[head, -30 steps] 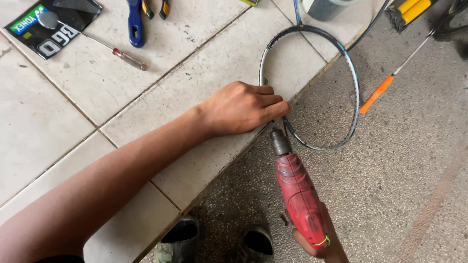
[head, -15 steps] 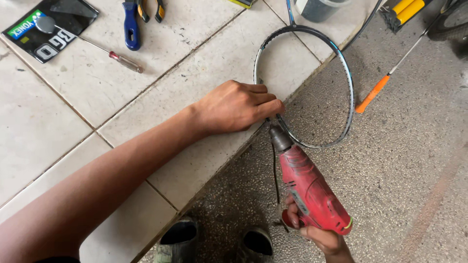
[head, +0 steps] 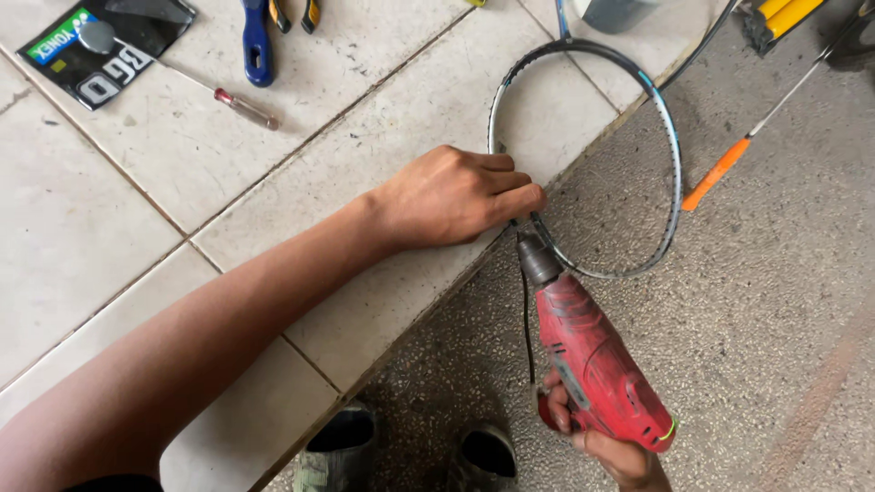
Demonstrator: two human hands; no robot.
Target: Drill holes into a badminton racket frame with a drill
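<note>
My left hand (head: 456, 196) presses down on the near rim of an unstrung racket frame (head: 673, 155), which lies over the edge of the tiled bench (head: 109, 228). Its fingers curl around the frame where it meets the bench edge. In my right hand (head: 602, 446) is a red power drill (head: 597, 364), gripped by its handle at the bottom of the view. The drill's grey chuck (head: 538, 260) points up and touches the frame right beside my left fingertips. A thin dark cord (head: 527, 319) hangs along the drill.
On the bench lie a black string packet (head: 109, 46), a small screwdriver (head: 241, 105), blue-handled pliers (head: 257, 41) and a grey cup (head: 615, 11). An orange-handled tool (head: 720, 173) and a yellow tool (head: 775, 18) rest on the speckled floor. My shoes (head: 410, 456) stand below.
The drill has swung, its rear end moving right while the chuck stays at the frame. My left hand keeps its hold.
</note>
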